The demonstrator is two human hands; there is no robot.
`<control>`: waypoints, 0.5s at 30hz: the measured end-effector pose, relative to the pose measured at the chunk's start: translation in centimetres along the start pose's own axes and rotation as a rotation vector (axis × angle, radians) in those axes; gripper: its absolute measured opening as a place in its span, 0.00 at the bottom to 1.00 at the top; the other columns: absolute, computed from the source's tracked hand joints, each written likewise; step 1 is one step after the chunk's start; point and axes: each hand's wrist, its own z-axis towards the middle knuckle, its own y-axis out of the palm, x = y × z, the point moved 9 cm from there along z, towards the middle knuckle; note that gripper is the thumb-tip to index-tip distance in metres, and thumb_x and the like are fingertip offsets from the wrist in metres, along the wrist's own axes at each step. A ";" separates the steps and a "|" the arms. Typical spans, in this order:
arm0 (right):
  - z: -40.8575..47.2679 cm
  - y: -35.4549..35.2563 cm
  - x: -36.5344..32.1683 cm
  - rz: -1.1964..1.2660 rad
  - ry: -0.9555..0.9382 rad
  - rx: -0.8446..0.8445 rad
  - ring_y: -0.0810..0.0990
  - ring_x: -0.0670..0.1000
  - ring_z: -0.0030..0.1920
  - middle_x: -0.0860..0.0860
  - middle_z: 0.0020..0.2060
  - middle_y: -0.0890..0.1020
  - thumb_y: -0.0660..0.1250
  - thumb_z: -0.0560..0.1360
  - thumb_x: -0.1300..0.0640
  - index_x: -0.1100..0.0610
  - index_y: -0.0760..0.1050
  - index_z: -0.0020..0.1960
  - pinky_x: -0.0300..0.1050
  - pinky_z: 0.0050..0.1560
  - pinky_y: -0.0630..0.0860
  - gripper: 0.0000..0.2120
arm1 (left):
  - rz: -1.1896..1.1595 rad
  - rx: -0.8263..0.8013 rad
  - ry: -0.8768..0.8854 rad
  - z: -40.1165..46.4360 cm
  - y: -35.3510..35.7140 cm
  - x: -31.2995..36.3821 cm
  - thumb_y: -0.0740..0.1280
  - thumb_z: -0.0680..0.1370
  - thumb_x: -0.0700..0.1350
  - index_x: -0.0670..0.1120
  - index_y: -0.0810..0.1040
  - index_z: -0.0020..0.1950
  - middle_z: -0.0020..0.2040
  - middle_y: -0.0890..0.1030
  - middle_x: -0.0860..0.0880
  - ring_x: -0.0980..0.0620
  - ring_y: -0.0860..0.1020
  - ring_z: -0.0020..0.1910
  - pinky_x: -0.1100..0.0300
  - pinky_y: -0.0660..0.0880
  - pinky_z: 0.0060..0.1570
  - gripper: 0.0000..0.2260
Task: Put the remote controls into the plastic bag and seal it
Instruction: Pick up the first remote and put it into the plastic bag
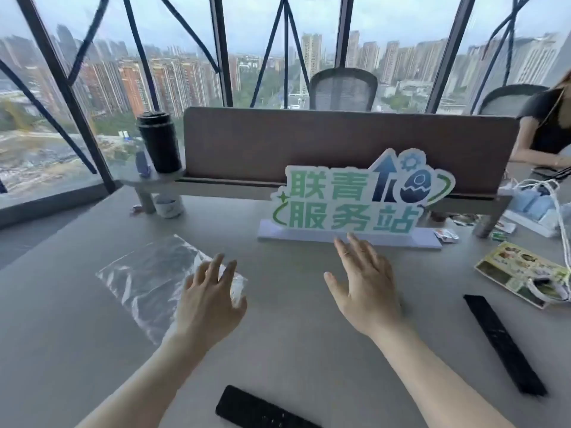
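Note:
A clear plastic bag [148,279] lies flat on the grey table at the left. My left hand [210,298] hovers over the bag's right edge, fingers spread, holding nothing. My right hand [364,285] is held open above the table's middle, also empty. One long black remote control [503,344] lies on the table to the right of my right forearm. A second black remote control [262,412] lies near the front edge between my forearms, partly cut off by the frame.
A green and white sign [355,199] on a white base stands behind my hands. A brown divider [340,143] runs across the desk. A black bottle [159,142] stands on a small shelf at left. A leaflet [513,270] and cables lie at right. A person sits at the far right.

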 end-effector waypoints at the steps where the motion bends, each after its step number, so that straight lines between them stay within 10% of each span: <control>1: -0.9 0.9 0.4 -0.006 0.028 -0.031 0.55 0.56 0.77 0.50 0.79 0.56 0.43 0.73 0.35 0.47 0.54 0.79 0.55 0.76 0.53 0.37 | 0.026 -0.032 -0.024 -0.6 0.5 -0.8 0.67 0.68 0.54 0.47 0.69 0.67 0.68 0.71 0.43 0.40 0.70 0.63 0.46 0.72 0.57 0.28; 15: -2.6 5.7 11.1 -0.118 0.401 -0.151 0.67 0.61 0.70 0.57 0.73 0.68 0.54 0.80 0.43 0.58 0.59 0.77 0.53 0.67 0.66 0.30 | 0.018 -0.054 0.011 -3.4 1.0 -0.4 0.66 0.69 0.33 0.43 0.68 0.31 0.30 0.71 0.46 0.40 0.74 0.23 0.60 0.58 0.20 0.10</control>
